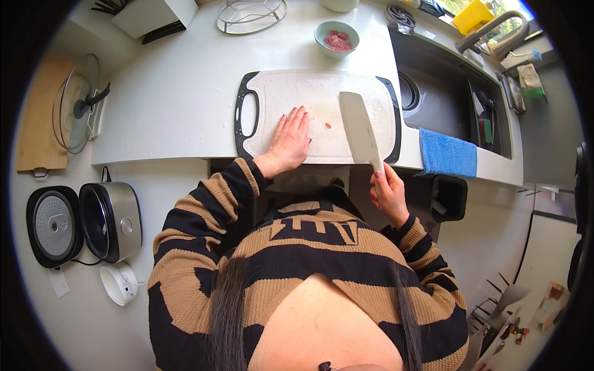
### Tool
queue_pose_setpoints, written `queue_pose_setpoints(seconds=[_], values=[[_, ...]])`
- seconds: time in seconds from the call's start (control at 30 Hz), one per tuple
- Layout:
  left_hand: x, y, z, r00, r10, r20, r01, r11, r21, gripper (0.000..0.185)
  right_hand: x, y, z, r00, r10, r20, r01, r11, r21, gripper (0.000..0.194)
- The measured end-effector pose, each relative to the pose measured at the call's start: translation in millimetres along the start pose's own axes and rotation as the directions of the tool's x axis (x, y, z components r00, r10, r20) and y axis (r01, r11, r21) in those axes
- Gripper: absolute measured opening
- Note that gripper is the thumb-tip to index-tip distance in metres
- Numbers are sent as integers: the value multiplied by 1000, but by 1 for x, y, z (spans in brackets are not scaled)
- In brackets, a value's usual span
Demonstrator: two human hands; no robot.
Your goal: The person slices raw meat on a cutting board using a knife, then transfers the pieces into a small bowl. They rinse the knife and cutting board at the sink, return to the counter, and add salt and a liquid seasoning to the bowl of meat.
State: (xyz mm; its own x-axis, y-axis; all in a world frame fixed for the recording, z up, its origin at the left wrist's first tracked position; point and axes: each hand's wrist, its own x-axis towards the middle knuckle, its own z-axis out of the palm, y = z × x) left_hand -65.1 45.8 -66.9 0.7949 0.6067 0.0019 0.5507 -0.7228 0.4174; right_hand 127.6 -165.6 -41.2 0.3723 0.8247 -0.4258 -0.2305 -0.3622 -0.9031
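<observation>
My left hand (288,141) lies flat, palm down, on the left part of a white plastic cutting board (325,86) with black ends. Its fingers are stretched out and hold nothing. In my right hand (390,194) is the handle of a cleaver (359,127), whose broad pale blade extends away from me over the right half of the board. I cannot tell whether the blade touches the surface. Between hand and blade sits a small scrap of red meat (328,125). Beyond the board stands a pale green bowl (325,48) with chopped raw meat (338,41) in it.
To the right is a dark sink (436,69) with a curved faucet (499,35). A blue cloth (448,153) hangs over the counter's front edge, near a black bin (449,197). A wire rack (253,16) stands at the back; a glass lid (76,104) and open rice cooker (111,220) are left.
</observation>
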Motion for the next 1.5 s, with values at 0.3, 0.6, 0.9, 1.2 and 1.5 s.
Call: queue_pose_setpoints(seconds=[0.3,0.6,0.9,1.2,1.5], values=[[0,10,13,999,-37,9,37,996,-87,70,12,-1,50,998,-11,68,12,1000,-18,18],[1,32,-9,989,-131,61,138,981,-134,91,27,-24,72,959,83,269,-129,979,157,19],[72,63,-93,983,89,-159,-75,993,95,96,52,-136,18,936,-135,324,56,969,242,21],[174,77,-93,947,146,-285,-157,987,-17,94,101,-188,-48,919,-207,336,120,957,263,25],[195,4,-74,967,-171,-190,151,982,-114,38,134,-197,-113,953,-182,241,173,983,58,29]])
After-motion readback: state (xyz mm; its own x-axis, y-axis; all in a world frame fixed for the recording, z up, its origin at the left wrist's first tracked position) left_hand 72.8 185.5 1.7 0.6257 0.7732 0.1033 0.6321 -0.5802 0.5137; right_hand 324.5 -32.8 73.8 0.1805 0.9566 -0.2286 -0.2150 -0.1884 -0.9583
